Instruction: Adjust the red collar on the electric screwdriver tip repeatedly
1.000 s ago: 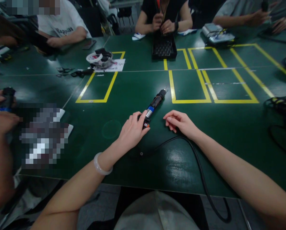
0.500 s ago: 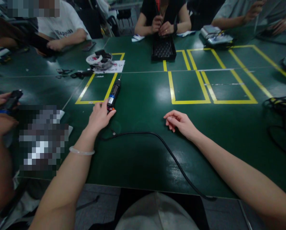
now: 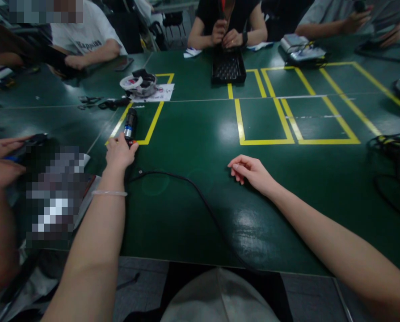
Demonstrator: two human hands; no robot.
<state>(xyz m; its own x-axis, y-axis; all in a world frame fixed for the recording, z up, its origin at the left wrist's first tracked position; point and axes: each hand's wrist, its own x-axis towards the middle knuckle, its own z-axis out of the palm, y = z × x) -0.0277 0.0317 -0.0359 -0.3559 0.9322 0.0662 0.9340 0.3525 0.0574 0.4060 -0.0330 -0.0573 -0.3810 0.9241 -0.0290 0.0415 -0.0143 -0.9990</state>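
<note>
My left hand (image 3: 120, 154) is closed round the rear end of a black electric screwdriver (image 3: 130, 124) with a blue and silver band. The tool points away from me, inside the left yellow-taped rectangle (image 3: 153, 123) on the green table (image 3: 186, 210). From beneath my left hand a black cable (image 3: 200, 193) curves right and down to the table's near edge. My right hand (image 3: 248, 169) rests on the table at centre right, its fingers loosely curled with nothing visible in them.
Tape rolls (image 3: 139, 84) lie on paper beyond the tool. Across the table, a person's hands are over a black tray (image 3: 228, 68). Another person's hands hold a dark tool (image 3: 35, 139) at the left. Coiled cables (image 3: 394, 150) lie at the right edge.
My left hand and the screwdriver have moved left into the taped rectangle, and the cable has shifted left with them. My right hand has barely moved. The neighbour's tool at the left has turned.
</note>
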